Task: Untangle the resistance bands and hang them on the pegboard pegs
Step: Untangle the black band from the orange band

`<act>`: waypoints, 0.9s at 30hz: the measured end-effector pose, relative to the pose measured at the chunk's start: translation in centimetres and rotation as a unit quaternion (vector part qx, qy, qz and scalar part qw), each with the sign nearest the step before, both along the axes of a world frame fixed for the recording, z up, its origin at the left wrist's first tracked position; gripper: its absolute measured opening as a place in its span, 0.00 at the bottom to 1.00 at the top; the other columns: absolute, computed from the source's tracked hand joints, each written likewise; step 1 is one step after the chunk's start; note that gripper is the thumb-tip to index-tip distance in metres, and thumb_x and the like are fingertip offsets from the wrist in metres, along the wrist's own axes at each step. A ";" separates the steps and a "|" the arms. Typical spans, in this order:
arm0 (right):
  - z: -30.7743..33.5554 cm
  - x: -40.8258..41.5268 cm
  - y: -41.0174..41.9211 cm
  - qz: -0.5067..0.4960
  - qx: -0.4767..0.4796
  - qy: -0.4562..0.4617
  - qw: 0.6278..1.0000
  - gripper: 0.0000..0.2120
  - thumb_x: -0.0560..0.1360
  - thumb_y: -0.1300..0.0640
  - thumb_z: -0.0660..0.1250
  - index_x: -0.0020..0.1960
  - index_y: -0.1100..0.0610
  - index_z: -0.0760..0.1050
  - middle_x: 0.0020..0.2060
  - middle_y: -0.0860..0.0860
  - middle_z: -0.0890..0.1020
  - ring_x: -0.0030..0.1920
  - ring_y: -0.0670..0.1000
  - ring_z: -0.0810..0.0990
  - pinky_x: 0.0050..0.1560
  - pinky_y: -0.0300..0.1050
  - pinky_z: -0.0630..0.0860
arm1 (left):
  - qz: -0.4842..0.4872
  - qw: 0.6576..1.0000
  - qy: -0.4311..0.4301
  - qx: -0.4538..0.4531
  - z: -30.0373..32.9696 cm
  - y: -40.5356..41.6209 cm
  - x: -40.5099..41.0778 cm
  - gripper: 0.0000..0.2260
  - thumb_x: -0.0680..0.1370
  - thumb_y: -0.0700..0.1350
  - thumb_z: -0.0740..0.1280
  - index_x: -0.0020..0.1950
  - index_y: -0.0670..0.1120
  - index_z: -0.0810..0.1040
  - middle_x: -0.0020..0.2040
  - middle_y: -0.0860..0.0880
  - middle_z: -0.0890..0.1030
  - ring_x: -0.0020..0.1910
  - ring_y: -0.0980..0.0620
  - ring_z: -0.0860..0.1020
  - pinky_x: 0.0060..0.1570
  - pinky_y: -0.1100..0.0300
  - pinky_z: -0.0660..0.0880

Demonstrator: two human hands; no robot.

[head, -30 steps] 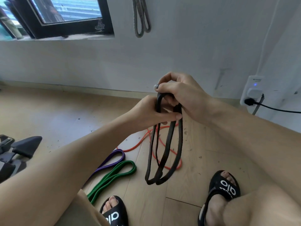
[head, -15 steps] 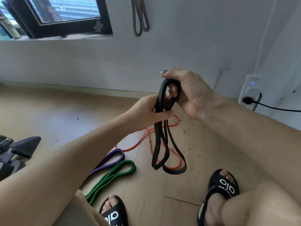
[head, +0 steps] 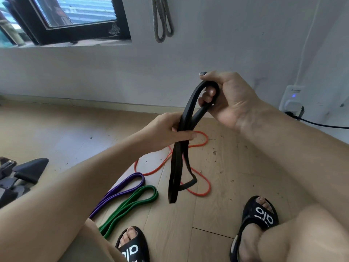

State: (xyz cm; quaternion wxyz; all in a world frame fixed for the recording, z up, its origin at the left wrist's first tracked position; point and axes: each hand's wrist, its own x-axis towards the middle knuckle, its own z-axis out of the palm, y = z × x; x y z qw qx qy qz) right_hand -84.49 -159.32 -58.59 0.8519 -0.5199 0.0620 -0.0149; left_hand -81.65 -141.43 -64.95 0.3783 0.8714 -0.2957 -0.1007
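Black resistance band (head: 176, 167), held above the floor, is mid-untangling: right hand (head: 226, 99) grips its top loop, left hand (head: 170, 131) pinches the strands below; next, separate the crossed strands.

Black band (head: 176, 167), plain matte; orange band (head: 200, 192), purple band (head: 120, 190) and green band (head: 130, 205) solid-coloured on light tan wood-grain floor (head: 56, 129) flecked with dark specks. Grey band (head: 162, 21) with a faint speckled weave against a pale grey-white wall (head: 226, 44); window frame (head: 79, 33) black with a small whitish mark at its corner. Sandals (head: 260, 214) black with white lettering, plug unit (head: 291, 99) white with a blue light, its cable (head: 321, 124) black.
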 end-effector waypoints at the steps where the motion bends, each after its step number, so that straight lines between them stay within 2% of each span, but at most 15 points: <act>1: 0.0 0.2 -0.3 -0.007 0.003 0.002 1.000 0.06 0.76 0.62 0.68 0.40 0.56 0.76 0.24 0.50 0.66 0.27 0.49 0.66 0.38 0.44 0.71 | 0.003 1.000 -0.005 0.008 0.2 0.1 0.0 0.20 0.71 0.62 0.71 0.52 0.47 0.81 0.48 0.46 0.84 0.50 0.46 0.82 0.57 0.41 0.78; 5: -0.2 0.6 -2.1 -0.026 0.014 0.014 0.999 0.07 0.77 0.62 0.66 0.40 0.56 0.75 0.25 0.51 0.67 0.28 0.50 0.71 0.47 0.47 0.79 | 0.018 0.999 -0.047 0.014 1.3 0.7 0.8 0.05 0.79 0.49 0.70 0.50 0.49 0.81 0.47 0.49 0.84 0.49 0.51 0.82 0.57 0.44 0.78; 8: -1.2 0.9 -3.5 -0.002 -0.031 0.034 0.999 0.04 0.77 0.60 0.65 0.43 0.56 0.73 0.27 0.51 0.70 0.33 0.49 0.76 0.54 0.50 0.83 | 0.010 1.000 -0.022 0.000 1.9 1.2 0.8 0.05 0.79 0.45 0.71 0.50 0.44 0.80 0.44 0.47 0.85 0.46 0.49 0.85 0.54 0.45 0.82; 11: -2.5 1.4 -3.8 0.026 -0.159 0.096 0.982 0.03 0.76 0.58 0.64 0.44 0.56 0.73 0.31 0.52 0.76 0.39 0.52 0.79 0.48 0.48 0.83 | -0.017 0.999 -0.026 0.011 1.8 1.2 0.5 0.06 0.79 0.45 0.71 0.50 0.43 0.79 0.43 0.46 0.85 0.44 0.48 0.86 0.51 0.44 0.83; 12: -2.9 1.5 -3.7 0.012 -0.230 0.103 0.968 0.04 0.75 0.57 0.64 0.45 0.57 0.74 0.33 0.53 0.78 0.41 0.53 0.80 0.47 0.48 0.82 | -0.025 0.999 -0.027 0.017 1.9 1.2 0.3 0.05 0.80 0.45 0.71 0.50 0.44 0.79 0.43 0.46 0.85 0.43 0.49 0.86 0.50 0.45 0.83; 14: -3.0 1.6 -3.5 -0.047 -0.423 0.066 0.903 0.10 0.74 0.55 0.66 0.53 0.57 0.75 0.44 0.52 0.81 0.47 0.53 0.81 0.50 0.48 0.79 | -0.038 0.998 -0.032 0.040 1.9 1.1 0.2 0.04 0.80 0.45 0.70 0.50 0.44 0.79 0.43 0.48 0.85 0.43 0.53 0.86 0.50 0.47 0.83; 16: -2.1 0.9 -2.3 -0.093 -0.532 -0.060 0.839 0.13 0.78 0.55 0.66 0.62 0.54 0.73 0.51 0.48 0.80 0.50 0.46 0.78 0.49 0.39 0.73 | -0.053 0.995 -0.038 0.070 1.9 0.9 0.1 0.04 0.80 0.46 0.70 0.51 0.46 0.80 0.42 0.51 0.86 0.43 0.56 0.85 0.51 0.50 0.82; 18: -1.2 -0.1 -0.7 -0.044 -0.540 -0.180 0.821 0.11 0.81 0.55 0.62 0.63 0.52 0.74 0.52 0.48 0.81 0.51 0.44 0.79 0.50 0.37 0.74 | -0.063 0.994 -0.042 0.080 2.0 0.7 -0.1 0.04 0.80 0.47 0.70 0.50 0.47 0.81 0.41 0.53 0.86 0.42 0.58 0.85 0.51 0.52 0.81; 19: -1.1 -0.5 0.2 0.008 -0.554 -0.200 0.808 0.10 0.83 0.54 0.59 0.62 0.50 0.75 0.51 0.48 0.82 0.52 0.46 0.80 0.52 0.41 0.76 | -0.065 0.994 -0.042 0.076 1.9 0.6 -0.1 0.03 0.80 0.46 0.71 0.48 0.48 0.81 0.40 0.53 0.86 0.41 0.57 0.85 0.49 0.53 0.81; 20: -1.5 -0.7 1.0 0.065 -0.584 -0.193 0.786 0.11 0.83 0.51 0.57 0.61 0.48 0.75 0.51 0.48 0.82 0.51 0.48 0.80 0.53 0.46 0.77 | -0.063 0.995 -0.041 0.064 1.9 0.5 -0.2 0.02 0.79 0.45 0.71 0.46 0.49 0.81 0.39 0.54 0.86 0.40 0.57 0.85 0.48 0.56 0.81; 22: -2.4 -1.0 1.7 0.154 -0.642 -0.138 0.738 0.14 0.84 0.43 0.52 0.59 0.46 0.74 0.47 0.48 0.82 0.48 0.51 0.81 0.50 0.51 0.77 | -0.058 0.997 -0.035 0.042 2.1 0.4 -0.4 0.09 0.79 0.42 0.72 0.42 0.55 0.80 0.37 0.57 0.85 0.39 0.59 0.84 0.43 0.65 0.79; 25: -3.0 -1.0 1.2 0.181 -0.640 -0.074 0.743 0.19 0.84 0.37 0.49 0.51 0.47 0.72 0.38 0.49 0.80 0.34 0.45 0.80 0.36 0.46 0.70 | -0.052 0.996 -0.034 0.069 2.3 0.5 -0.8 0.15 0.79 0.42 0.71 0.40 0.62 0.77 0.37 0.64 0.84 0.39 0.64 0.83 0.42 0.75 0.73; 27: -3.0 -0.8 1.1 0.164 -0.650 -0.087 0.736 0.16 0.84 0.38 0.52 0.49 0.47 0.72 0.36 0.47 0.78 0.36 0.46 0.78 0.36 0.45 0.68 | -0.049 0.995 -0.032 0.077 2.1 0.7 -0.6 0.15 0.79 0.43 0.72 0.40 0.63 0.78 0.39 0.61 0.85 0.40 0.67 0.82 0.42 0.77 0.71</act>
